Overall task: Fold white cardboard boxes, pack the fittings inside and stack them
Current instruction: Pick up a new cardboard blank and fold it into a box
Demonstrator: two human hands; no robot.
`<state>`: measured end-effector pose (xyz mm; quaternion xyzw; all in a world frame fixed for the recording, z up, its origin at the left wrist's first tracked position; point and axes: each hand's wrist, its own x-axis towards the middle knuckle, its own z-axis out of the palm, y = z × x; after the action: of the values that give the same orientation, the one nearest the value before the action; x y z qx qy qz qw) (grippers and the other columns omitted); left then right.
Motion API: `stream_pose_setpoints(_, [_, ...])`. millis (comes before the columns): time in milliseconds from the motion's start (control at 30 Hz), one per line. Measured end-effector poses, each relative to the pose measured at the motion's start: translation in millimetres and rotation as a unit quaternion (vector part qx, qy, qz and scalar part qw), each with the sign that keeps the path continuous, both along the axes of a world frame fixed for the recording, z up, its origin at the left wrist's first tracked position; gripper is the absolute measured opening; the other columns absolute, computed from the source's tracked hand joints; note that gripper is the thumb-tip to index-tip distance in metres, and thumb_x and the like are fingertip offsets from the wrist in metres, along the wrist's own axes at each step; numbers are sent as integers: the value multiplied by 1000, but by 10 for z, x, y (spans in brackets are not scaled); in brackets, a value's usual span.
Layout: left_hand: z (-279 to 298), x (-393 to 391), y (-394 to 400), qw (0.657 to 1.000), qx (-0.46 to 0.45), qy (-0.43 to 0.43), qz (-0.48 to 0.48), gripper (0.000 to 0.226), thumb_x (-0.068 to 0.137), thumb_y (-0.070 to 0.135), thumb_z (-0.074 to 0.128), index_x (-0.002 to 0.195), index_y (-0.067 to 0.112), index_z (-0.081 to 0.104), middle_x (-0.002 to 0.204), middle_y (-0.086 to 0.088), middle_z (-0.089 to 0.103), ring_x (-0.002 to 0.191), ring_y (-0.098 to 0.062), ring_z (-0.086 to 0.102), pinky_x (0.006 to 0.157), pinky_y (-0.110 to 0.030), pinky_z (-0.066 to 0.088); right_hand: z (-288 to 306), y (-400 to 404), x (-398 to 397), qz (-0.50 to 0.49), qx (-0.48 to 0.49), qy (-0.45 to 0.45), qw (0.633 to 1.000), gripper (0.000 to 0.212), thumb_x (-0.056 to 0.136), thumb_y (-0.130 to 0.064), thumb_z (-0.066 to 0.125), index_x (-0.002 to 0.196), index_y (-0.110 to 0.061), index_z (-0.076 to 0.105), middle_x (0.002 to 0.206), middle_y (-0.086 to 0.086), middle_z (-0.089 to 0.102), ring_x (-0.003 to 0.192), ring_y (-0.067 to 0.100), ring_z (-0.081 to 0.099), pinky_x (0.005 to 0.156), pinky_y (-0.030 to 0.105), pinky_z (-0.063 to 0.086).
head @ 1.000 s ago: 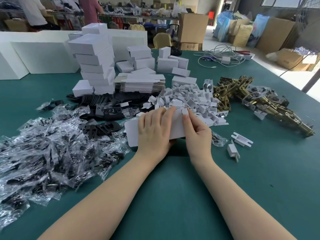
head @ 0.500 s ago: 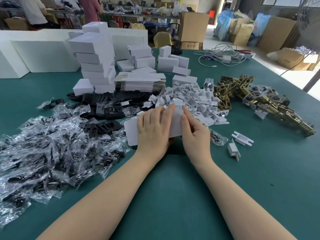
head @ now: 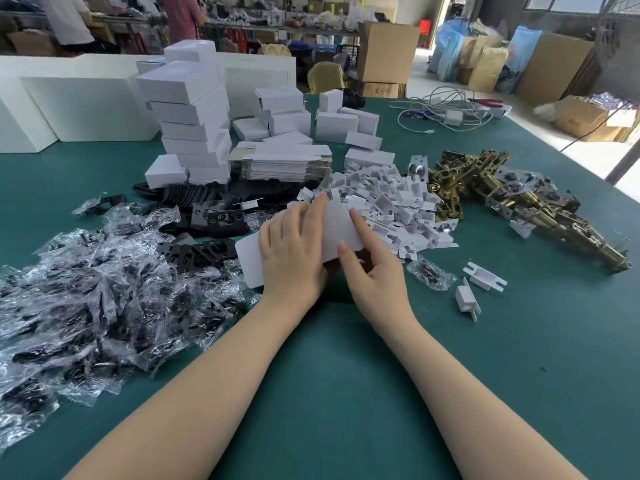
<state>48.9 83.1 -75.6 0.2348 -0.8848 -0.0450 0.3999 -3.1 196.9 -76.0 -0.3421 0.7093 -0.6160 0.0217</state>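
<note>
A flat white cardboard box blank (head: 337, 233) lies on the green table in front of me, its right part lifted. My left hand (head: 294, 251) lies over its middle with fingers fairly straight, pressing it down. My right hand (head: 370, 271) pinches the blank's right part between thumb and forefinger. Behind stands a tall stack of folded white boxes (head: 188, 123) and a pile of flat blanks (head: 280, 164). Brass fittings (head: 502, 199) lie at the right.
A heap of small white cardboard inserts (head: 391, 202) sits just beyond my hands. Black parts in clear plastic bags (head: 93, 292) cover the left. Two loose white inserts (head: 474, 289) lie to the right. Cables (head: 443, 109) and more boxes lie at the back.
My right hand has shifted from lying on the blank's right end to pinching it, and that end has risen and bent. My left hand stays pressed on the blank.
</note>
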Motion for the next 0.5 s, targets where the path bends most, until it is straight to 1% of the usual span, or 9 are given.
stream_pose_setpoints(67, [-3,-4,14,1000,-1,1,-6,74,73,17,71,142,17,45,124,-10,55,112,-35,52,100,-43,33,3,7,-20,-2,-11,2,1000,51,97,-13,59,141,-34,44,95,-20,57,66,-9,53,65,3,38])
stream_pose_setpoints(133, [0,-13,26,1000,0,-2,-12,75,73,20,73,143,16,46,124,-11,55,113,-35,53,101,-45,34,15,15,-43,9,-23,-16,1000,49,98,-14,58,135,-42,43,79,-12,56,68,-7,51,68,6,40])
stream_pose_setpoints(167, [3,-21,30,1000,4,-5,-13,77,72,22,76,143,16,46,125,-11,55,114,-35,53,101,-45,35,21,15,-49,17,-35,-38,999,46,99,-15,56,131,-47,45,76,-8,56,70,-5,48,71,9,41])
stream_pose_setpoints(233, [14,-33,39,1000,23,-11,-17,84,69,29,82,144,16,44,126,-10,54,117,-34,51,102,-46,34,30,9,-43,24,-64,-66,995,43,100,-16,55,124,-50,48,74,-15,57,70,-1,47,71,13,42])
stream_pose_setpoints(267, [18,-35,44,999,33,-11,-21,88,68,31,84,144,16,43,127,-10,54,118,-33,50,102,-45,34,34,4,-32,19,-81,-76,994,41,99,-16,56,122,-50,51,79,-20,63,72,-2,53,73,12,42])
stream_pose_setpoints(333, [28,-30,52,999,45,-3,-29,88,69,35,84,144,16,42,127,-8,53,119,-32,49,102,-44,32,37,-4,-9,2,-112,-99,989,36,98,-15,59,117,-46,58,106,-25,69,92,-7,62,81,10,45])
stream_pose_setpoints(367, [35,-25,57,998,46,2,-30,87,70,37,83,144,16,43,127,-8,53,118,-31,48,102,-43,32,38,-7,3,-6,-115,-101,988,35,98,-16,60,116,-45,59,107,-28,68,94,-9,62,82,9,45])
stream_pose_setpoints(433, [43,-24,70,999,41,2,-27,86,70,36,83,144,16,44,126,-9,53,118,-31,49,101,-44,33,48,-13,26,-21,-99,-83,991,34,99,-18,58,117,-47,57,93,-37,65,85,-10,58,81,7,45])
stream_pose_setpoints(500, [43,-28,83,999,28,-11,-22,90,67,32,85,144,15,44,128,-11,54,118,-33,50,101,-46,34,49,-21,34,-36,-96,-83,991,33,100,-18,55,119,-45,57,99,-39,64,93,-13,59,89,12,47])
